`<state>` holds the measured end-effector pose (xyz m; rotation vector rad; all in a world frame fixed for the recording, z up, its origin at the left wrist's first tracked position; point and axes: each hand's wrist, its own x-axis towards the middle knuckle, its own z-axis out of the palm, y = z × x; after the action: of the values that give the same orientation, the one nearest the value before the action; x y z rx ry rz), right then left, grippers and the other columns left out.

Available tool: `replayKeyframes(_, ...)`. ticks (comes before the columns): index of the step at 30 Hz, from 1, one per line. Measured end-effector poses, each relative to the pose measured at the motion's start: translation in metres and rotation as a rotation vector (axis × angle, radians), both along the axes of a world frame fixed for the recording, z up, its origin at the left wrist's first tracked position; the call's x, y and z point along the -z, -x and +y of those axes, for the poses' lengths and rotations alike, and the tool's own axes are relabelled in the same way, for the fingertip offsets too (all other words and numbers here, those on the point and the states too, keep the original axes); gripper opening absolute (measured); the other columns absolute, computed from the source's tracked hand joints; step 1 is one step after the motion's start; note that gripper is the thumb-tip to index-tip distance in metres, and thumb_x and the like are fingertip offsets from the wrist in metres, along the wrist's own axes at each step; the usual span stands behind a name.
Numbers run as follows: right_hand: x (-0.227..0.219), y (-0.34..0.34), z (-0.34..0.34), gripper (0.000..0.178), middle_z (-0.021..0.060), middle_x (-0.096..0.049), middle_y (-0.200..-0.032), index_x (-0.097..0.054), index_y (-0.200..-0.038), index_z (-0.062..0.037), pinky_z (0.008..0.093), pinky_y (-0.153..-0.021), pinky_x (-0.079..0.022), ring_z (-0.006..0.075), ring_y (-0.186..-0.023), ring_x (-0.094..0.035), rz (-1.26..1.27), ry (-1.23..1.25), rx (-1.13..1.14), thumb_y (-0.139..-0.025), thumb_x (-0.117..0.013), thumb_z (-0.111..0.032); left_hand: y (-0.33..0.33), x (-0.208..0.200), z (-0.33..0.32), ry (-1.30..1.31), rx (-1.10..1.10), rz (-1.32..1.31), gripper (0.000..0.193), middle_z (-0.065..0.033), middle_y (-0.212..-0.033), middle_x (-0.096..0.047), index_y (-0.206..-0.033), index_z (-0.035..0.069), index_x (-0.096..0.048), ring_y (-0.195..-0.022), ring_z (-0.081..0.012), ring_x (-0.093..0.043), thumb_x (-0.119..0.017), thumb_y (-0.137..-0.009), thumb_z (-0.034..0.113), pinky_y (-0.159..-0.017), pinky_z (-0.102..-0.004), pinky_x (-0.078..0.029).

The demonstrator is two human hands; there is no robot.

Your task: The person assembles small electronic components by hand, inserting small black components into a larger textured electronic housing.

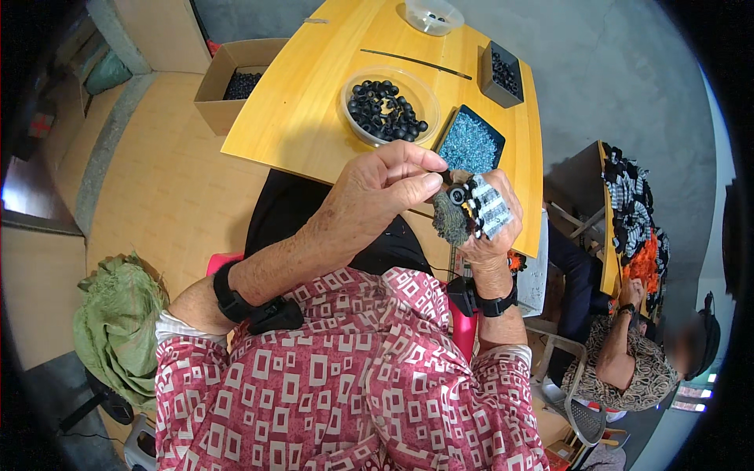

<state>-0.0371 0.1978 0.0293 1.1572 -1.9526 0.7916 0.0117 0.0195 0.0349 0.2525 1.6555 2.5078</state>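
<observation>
- We have the small fuzzy piece (471, 210) up in front of us, by the near edge of the table (306, 90);
- our right hand (507, 228) grips it from behind; our left hand (377, 184) pinches at its top edge, thumb and finger close together; we can't tell what the tips hold;
- just past our hands is the tray (498, 139) of blue beads (469, 141), near the table's right edge;
- beside it sits the clear bowl (425, 96) with black beads (385, 106); bare table lies open to its left;
- behind them we see a thin dark stick (416, 63); a dark box (506, 97) sits by the right edge
</observation>
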Motion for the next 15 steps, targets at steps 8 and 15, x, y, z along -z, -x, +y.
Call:
replayKeyframes(8, -0.0061, -0.0055, -0.0030, 0.018, 0.0117, -0.059, -0.073, -0.060, -0.076, -0.0004, 0.0339, -0.048, -0.042, 0.0267, -0.058, -0.054, 0.002, -0.018, -0.011, -0.067, -0.071, -0.011, -0.0001, 0.0019, -0.0001, 0.040, -0.011, 0.004, 0.021, -0.0016, -0.100, -0.060, -0.109, 0.003, -0.057, -0.093, -0.0075, -0.055, -0.054, -0.091, 0.013, -0.083, -0.0229, -0.044)
replayKeyframes(15, -0.0013, -0.0002, 0.0014, 0.020, 0.0112, -0.056, -0.072, -0.058, -0.077, -0.0002, 0.0350, -0.049, -0.042, 0.0268, -0.059, -0.053, 0.086, -0.069, -0.019, -0.062, -0.069, -0.009, -0.0010, -0.0049, -0.0021, 0.054, -0.012, 0.002, 0.027, -0.0047, -0.099, -0.061, -0.111, 0.002, -0.056, -0.094, -0.0084, -0.056, -0.061, -0.085, 0.008, -0.085, -0.0232, -0.045)
